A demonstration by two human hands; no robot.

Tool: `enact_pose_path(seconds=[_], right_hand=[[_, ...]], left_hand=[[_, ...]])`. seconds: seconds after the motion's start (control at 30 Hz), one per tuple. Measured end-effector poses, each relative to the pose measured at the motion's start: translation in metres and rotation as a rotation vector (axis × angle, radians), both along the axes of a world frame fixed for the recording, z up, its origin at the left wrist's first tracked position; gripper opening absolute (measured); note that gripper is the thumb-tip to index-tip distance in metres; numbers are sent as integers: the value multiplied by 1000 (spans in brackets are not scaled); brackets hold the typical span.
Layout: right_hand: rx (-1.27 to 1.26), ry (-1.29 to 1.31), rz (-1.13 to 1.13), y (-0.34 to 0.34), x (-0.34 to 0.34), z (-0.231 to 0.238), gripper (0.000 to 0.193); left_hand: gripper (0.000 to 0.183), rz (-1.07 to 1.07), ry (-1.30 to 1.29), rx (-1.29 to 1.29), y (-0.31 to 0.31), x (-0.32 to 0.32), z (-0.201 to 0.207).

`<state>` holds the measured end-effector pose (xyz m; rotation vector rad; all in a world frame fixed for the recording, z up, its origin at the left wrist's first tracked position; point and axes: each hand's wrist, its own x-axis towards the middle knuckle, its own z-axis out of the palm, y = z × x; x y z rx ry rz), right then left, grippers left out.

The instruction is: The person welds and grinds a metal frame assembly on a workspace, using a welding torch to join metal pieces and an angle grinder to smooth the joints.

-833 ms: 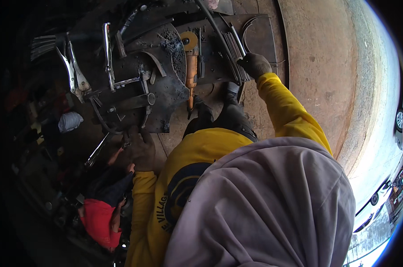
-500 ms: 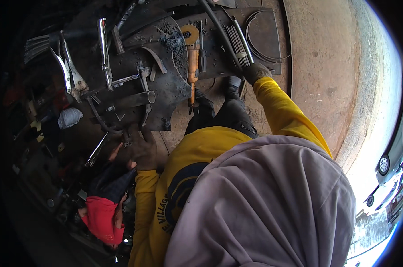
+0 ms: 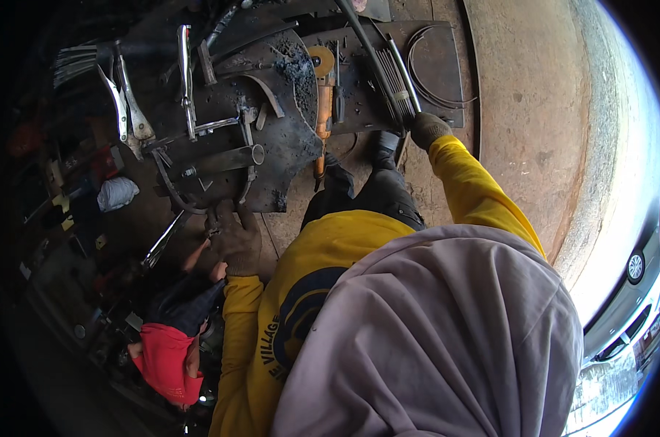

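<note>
Evidently, a straight, silver metal rod (image 3: 404,76) is located right of upper centre, its lower end directed at the nearer brown-gloved right hand (image 3: 430,132); whether that grip is closed cannot be determined.

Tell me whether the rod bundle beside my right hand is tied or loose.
Tied, it appears: a pale band crosses the rod bundle near one end.

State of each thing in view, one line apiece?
Grinder: lying down, disc fitted; running unclear
Rod bundle: strapped together
Wire: looped
Pipe: lying, right end open
Leftmost pliers: handles spread
Right hand: gloved, at silver rod's end; grip unclear
Left hand: gloved, fingers extended; grip unclear
</note>
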<state>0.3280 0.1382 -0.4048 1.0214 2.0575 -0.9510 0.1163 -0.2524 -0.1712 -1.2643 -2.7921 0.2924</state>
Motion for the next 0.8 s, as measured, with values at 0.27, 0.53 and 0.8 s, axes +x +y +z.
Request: enact_pose_path(seconds=[0.27,0.53,0.8], right_hand=[[26,-58,128,-3,-2,3,37],[11,-51,68,-26,39,-12,41],[16,-40,-61,-41,52,-37,45]], left_hand=[[20,-50,-5,-41,0,-1,2],[22,-23,-8,14,-3,2,-3],[27,51,-28,-131,-3,4,0]])
